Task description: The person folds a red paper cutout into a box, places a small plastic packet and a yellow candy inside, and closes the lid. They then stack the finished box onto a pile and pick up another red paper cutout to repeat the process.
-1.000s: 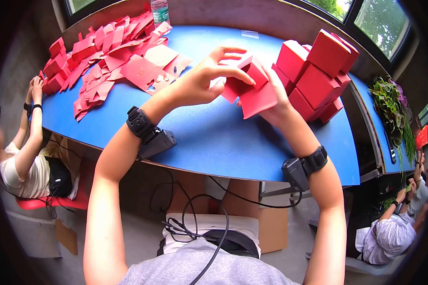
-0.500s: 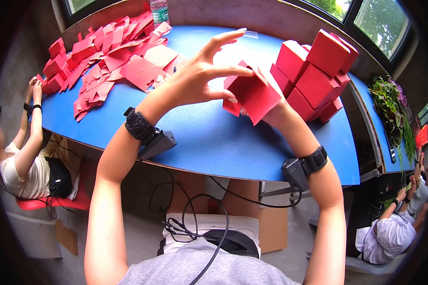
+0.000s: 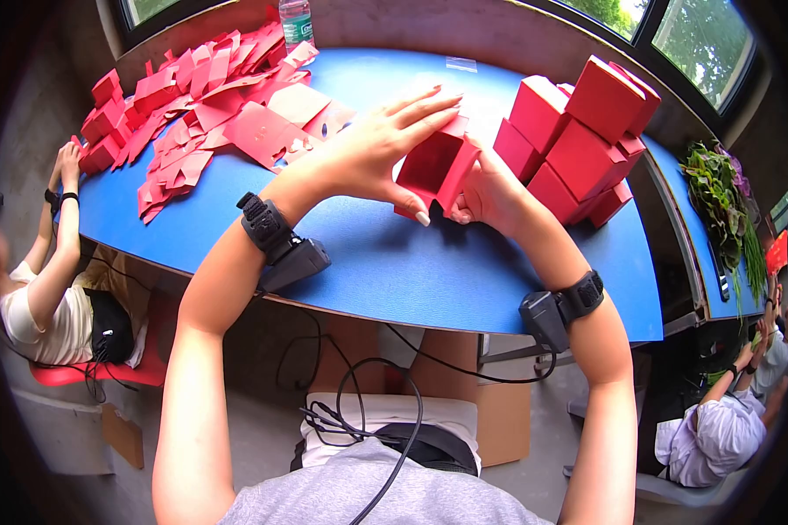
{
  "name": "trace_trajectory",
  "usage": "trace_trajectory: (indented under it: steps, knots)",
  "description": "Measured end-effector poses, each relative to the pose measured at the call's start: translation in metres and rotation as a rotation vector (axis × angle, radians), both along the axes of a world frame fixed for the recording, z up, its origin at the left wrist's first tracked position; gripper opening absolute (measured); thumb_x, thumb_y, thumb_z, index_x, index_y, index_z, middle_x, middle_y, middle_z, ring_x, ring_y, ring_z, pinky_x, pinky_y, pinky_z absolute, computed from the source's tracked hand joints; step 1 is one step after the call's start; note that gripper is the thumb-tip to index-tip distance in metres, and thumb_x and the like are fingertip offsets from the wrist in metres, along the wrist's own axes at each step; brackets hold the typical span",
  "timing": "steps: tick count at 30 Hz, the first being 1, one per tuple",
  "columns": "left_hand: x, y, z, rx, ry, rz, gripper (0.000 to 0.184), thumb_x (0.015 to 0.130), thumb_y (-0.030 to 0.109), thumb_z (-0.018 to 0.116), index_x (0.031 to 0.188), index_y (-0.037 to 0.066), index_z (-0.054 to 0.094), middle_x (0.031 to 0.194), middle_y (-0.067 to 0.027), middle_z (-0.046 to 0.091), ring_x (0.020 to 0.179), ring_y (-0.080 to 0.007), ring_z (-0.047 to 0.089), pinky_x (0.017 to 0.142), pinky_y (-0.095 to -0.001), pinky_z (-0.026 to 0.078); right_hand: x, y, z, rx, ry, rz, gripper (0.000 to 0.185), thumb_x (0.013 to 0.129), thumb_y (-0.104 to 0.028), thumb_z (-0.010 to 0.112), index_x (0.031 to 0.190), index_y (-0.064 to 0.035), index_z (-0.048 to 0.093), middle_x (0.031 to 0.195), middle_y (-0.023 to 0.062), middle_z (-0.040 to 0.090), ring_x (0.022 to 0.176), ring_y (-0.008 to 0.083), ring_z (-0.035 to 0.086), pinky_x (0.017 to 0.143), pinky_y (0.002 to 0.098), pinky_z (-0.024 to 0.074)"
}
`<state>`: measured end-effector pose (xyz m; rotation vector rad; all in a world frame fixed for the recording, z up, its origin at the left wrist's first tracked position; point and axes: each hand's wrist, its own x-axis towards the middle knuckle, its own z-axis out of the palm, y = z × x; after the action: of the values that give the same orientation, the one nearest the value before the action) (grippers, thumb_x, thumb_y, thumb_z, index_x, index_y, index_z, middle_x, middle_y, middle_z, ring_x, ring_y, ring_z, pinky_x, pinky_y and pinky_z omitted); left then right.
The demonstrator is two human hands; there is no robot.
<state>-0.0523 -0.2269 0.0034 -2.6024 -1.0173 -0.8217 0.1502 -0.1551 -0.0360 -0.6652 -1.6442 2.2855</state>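
Note:
A partly folded red paper box (image 3: pixel 435 164) is between my two hands above the blue table, its open end facing me. My left hand (image 3: pixel 372 147) grips its left side, with the thumb low at the near edge and the fingers stretched over the far side. Against the right side, my right hand (image 3: pixel 496 191) holds the box with its fingers curled near the bottom. The far fingertips of both hands are partly hidden by the box.
Finished-looking red boxes (image 3: pixel 578 140) are stacked on the right of the blue table (image 3: pixel 368 262). Flat and folded red paper pieces (image 3: pixel 206 92) heap up at left, near a water bottle (image 3: pixel 296 22). Another person's hands (image 3: pixel 67 166) work at the far left. Cables (image 3: pixel 359 411) hang over my lap.
My left hand has closed in on the box's left side from above. The front flap that hung toward me is now folded away, and the box shows as an open tube.

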Motion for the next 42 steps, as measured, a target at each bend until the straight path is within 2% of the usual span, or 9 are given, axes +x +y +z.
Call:
trace_trajectory:
  steps: [4, 7, 10, 13, 19, 22, 30, 35, 42]
  knots:
    - [0.002, 0.000, -0.005, -0.243, -0.057, 0.090, 0.102, 0.054, 0.042, 0.082, 0.135, 0.006, 0.032, 0.132, -0.0178, 0.040, 0.120, -0.0337, 0.042, 0.097, -0.0422, 0.037, -0.003, -0.007, 0.002, -0.037, -0.108, -0.088, 0.069, 0.086, -0.068, 0.027, 0.104, -0.0033, 0.046, 0.066, 0.0063, 0.057, 0.049, 0.0111, 0.056, 0.048, 0.0217, 0.0463]
    - [0.007, 0.004, -0.009, -0.265, -0.038, 0.192, 0.093, 0.060, 0.042, 0.079, 0.131, 0.000, 0.035, 0.121, -0.0211, 0.049, 0.111, -0.0338, 0.050, 0.091, -0.0419, 0.041, 0.000, -0.011, 0.007, 0.418, -0.166, -0.373, 0.066, 0.090, -0.059, 0.034, 0.114, 0.0016, 0.044, 0.065, 0.0056, 0.054, 0.050, 0.0116, 0.054, 0.050, 0.0218, 0.0459]
    - [0.011, 0.016, -0.019, -0.213, -0.198, 0.259, 0.089, 0.064, 0.041, 0.075, 0.127, -0.007, 0.036, 0.121, -0.0262, 0.047, 0.112, -0.0362, 0.048, 0.094, -0.0415, 0.039, -0.005, -0.016, 0.022, 1.161, 0.037, -0.842, 0.053, 0.088, -0.037, 0.055, 0.122, 0.0004, 0.042, 0.082, 0.0121, 0.054, 0.073, 0.0181, 0.053, 0.065, 0.0316, 0.0450]
    - [0.008, 0.026, -0.032, -0.063, -0.214, 0.350, 0.083, 0.067, 0.038, 0.073, 0.127, -0.007, 0.037, 0.123, -0.0263, 0.047, 0.112, -0.0368, 0.049, 0.096, -0.0405, 0.038, -0.002, -0.034, 0.043, 2.098, 0.056, -0.670, 0.048, 0.081, -0.031, 0.061, 0.123, -0.0117, 0.051, 0.116, 0.0126, 0.053, 0.114, 0.0266, 0.046, 0.096, 0.0406, 0.0336]
    - [0.001, 0.028, -0.030, -0.178, -0.308, 0.152, 0.072, 0.068, 0.027, 0.073, 0.125, -0.003, 0.041, 0.118, -0.0242, 0.050, 0.108, -0.0332, 0.053, 0.090, -0.0408, 0.043, -0.004, -0.017, 0.019, 1.866, -0.383, -0.431, 0.060, 0.082, -0.035, 0.060, 0.132, -0.0077, 0.041, 0.127, 0.0163, 0.048, 0.121, 0.0295, 0.043, 0.104, 0.0460, 0.0265]
    - [-0.006, 0.034, -0.031, -0.550, -0.339, 0.166, 0.076, 0.070, 0.028, 0.073, 0.130, 0.000, 0.036, 0.120, -0.0196, 0.050, 0.109, -0.0227, 0.053, 0.089, -0.0352, 0.046, -0.005, -0.014, 0.014, 1.606, -0.249, -0.415, 0.073, 0.079, -0.037, 0.066, 0.134, -0.0018, 0.034, 0.125, 0.0232, 0.047, 0.119, 0.0348, 0.044, 0.102, 0.0441, 0.0312]
    - [-0.056, 0.027, -0.015, -0.907, -0.398, -0.062, 0.100, 0.070, 0.030, 0.077, 0.144, 0.013, 0.012, 0.140, -0.0165, 0.031, 0.129, -0.0309, 0.032, 0.106, -0.0417, 0.029, -0.007, -0.012, 0.009, 1.181, -0.156, -0.283, 0.075, 0.069, -0.033, 0.077, 0.126, -0.0020, 0.039, 0.109, 0.0181, 0.056, 0.101, 0.0266, 0.057, 0.087, 0.0344, 0.0460]
    - [-0.075, 0.045, -0.036, -0.368, 0.068, 0.313, 0.061, 0.078, 0.032, 0.068, 0.129, 0.007, 0.044, 0.128, -0.0175, 0.046, 0.117, -0.0307, 0.045, 0.100, -0.0393, 0.036, -0.007, -0.012, 0.012, 1.218, -0.189, -0.290, 0.071, 0.069, -0.031, 0.076, 0.124, -0.0044, 0.040, 0.105, 0.0161, 0.057, 0.097, 0.0251, 0.058, 0.086, 0.0339, 0.0463]
    - [-0.060, 0.041, -0.032, -0.540, -0.058, 0.254, 0.038, 0.075, 0.031, 0.069, 0.105, 0.009, 0.060, 0.103, -0.0138, 0.055, 0.096, -0.0255, 0.054, 0.083, -0.0357, 0.043, -0.007, -0.011, 0.010, 1.265, -0.135, -0.303, 0.070, 0.066, -0.030, 0.078, 0.118, 0.0005, 0.044, 0.109, 0.0203, 0.054, 0.102, 0.0281, 0.056, 0.086, 0.0355, 0.0454]
